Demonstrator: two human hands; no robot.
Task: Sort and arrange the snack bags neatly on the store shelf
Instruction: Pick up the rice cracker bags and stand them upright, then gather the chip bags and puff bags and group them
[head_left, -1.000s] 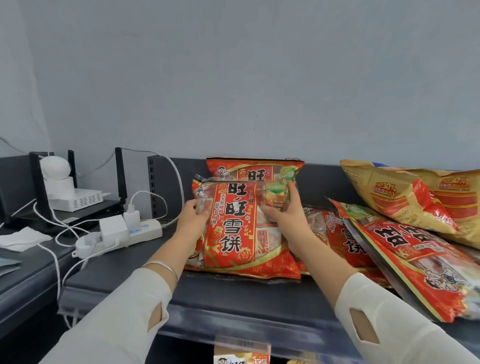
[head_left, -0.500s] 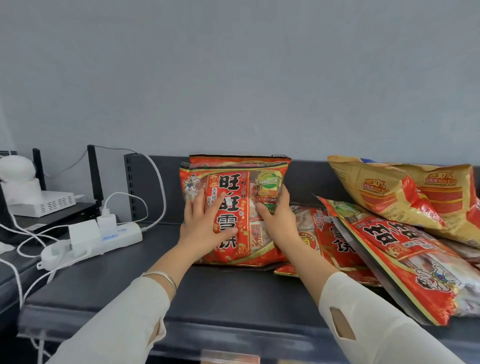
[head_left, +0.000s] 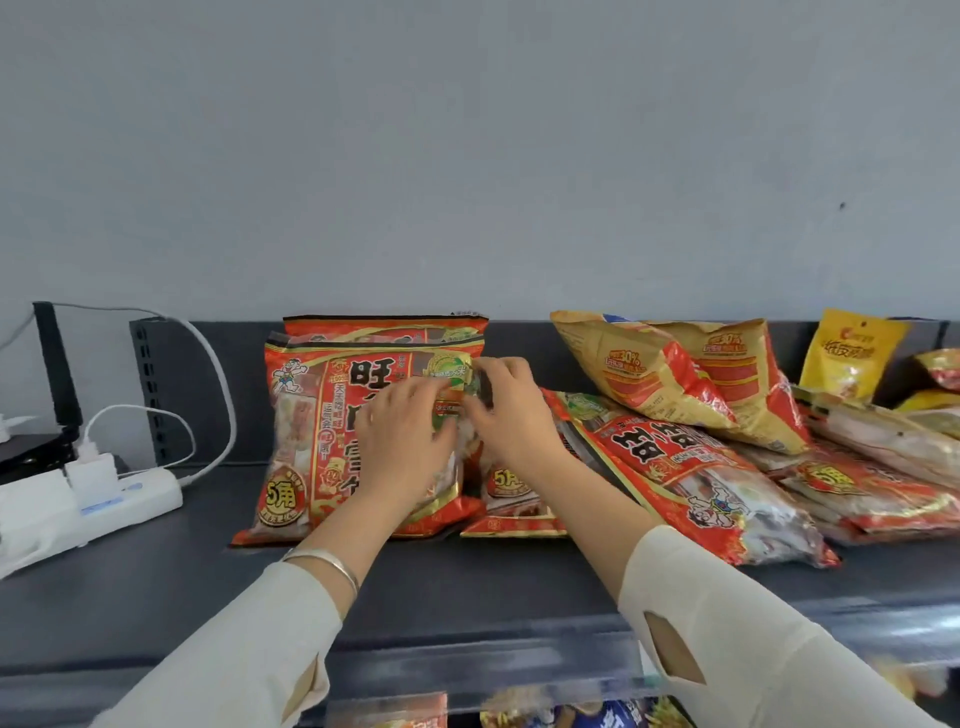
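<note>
The red printed plastic snack bag (head_left: 332, 441) stands on the dark metal shelf (head_left: 467, 587), right of the white power strip (head_left: 119, 499). The left hand (head_left: 405, 441) presses flat on it; I cannot tell whether the right hand (head_left: 511, 415) grips it.

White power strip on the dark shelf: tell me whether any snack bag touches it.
No, bare dark shelf separates the white power strip from the nearest upright red snack bag.
</note>
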